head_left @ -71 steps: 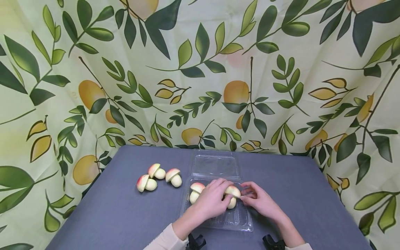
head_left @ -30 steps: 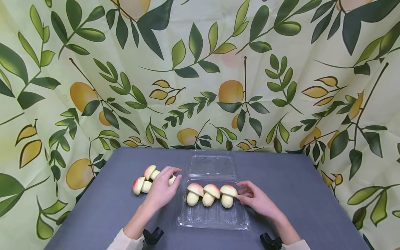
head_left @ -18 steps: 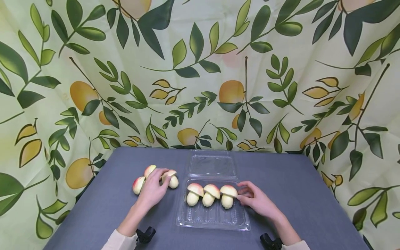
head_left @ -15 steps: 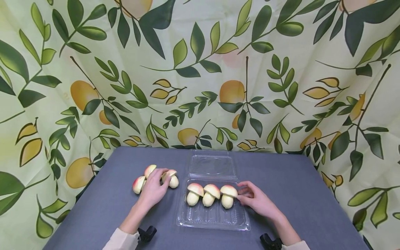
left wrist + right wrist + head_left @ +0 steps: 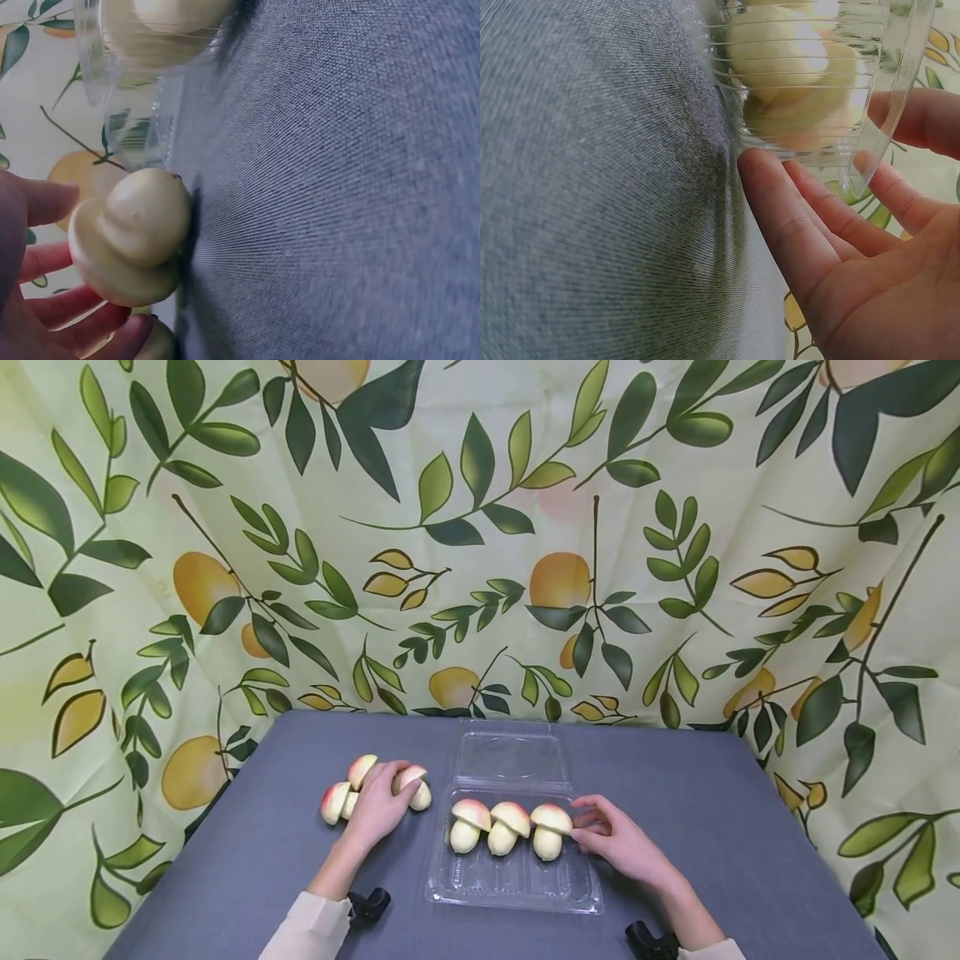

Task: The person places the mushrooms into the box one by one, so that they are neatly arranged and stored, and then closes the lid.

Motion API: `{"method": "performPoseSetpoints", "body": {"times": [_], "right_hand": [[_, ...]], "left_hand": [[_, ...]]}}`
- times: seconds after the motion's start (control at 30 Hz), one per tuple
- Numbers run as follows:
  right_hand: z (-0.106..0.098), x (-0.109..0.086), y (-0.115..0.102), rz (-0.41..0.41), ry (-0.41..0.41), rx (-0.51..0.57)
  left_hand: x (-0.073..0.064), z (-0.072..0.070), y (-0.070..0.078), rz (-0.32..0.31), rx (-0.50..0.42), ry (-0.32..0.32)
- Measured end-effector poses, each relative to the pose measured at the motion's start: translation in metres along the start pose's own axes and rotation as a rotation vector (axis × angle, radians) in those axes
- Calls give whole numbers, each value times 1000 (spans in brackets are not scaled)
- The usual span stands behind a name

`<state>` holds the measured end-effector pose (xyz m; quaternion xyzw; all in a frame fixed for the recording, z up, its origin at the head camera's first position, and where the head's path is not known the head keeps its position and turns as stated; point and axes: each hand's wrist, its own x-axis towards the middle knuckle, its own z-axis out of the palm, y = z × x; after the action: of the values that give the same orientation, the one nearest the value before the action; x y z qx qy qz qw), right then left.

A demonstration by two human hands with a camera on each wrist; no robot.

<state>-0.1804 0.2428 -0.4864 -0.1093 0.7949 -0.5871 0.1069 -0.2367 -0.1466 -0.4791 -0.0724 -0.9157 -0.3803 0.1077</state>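
My left hand (image 5: 378, 806) reaches in among several toy mushrooms at the left, partly covering them. The rightmost loose mushroom (image 5: 415, 789) lies beside its fingertips. In the left wrist view, relaxed fingers (image 5: 64, 307) curve near that mushroom's cap (image 5: 124, 259), and the thumb stays apart from it. A clear plastic clamshell container (image 5: 517, 893) holds three pale mushrooms with reddish caps (image 5: 551, 818) in a row. My right hand (image 5: 618, 839), fingers extended, rests against the container's right side; in the right wrist view a fingertip (image 5: 759, 161) touches near the container's base.
The container's transparent lid (image 5: 512, 756) lies folded back behind it. Two more loose mushrooms (image 5: 335, 803) sit on the grey table (image 5: 675, 777) left of my left hand. A leaf-and-fruit patterned curtain (image 5: 480, 552) hangs along the back and sides.
My left hand has left the rightmost mushroom in the container and moved left to the loose ones, then shifted slightly right. My right hand stays at the container's right side.
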Motion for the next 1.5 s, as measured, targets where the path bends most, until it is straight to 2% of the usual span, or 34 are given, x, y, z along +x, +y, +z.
{"method": "performPoseSetpoints", "body": {"times": [0.33,0.57,0.9,1.5], "right_hand": [[1,0,1,-7,-4,7],[1,1,0,-10,-1,3],[2,1,1,-12,0,1],[2,-1,-4,-5,2,-17]], "left_hand": [[4,10,-6,19,-75,11],[3,13,-3,46,-61,-4],[-8,7,6,72,-30,-53],[-22,-2,19,126,-28,16]]}}
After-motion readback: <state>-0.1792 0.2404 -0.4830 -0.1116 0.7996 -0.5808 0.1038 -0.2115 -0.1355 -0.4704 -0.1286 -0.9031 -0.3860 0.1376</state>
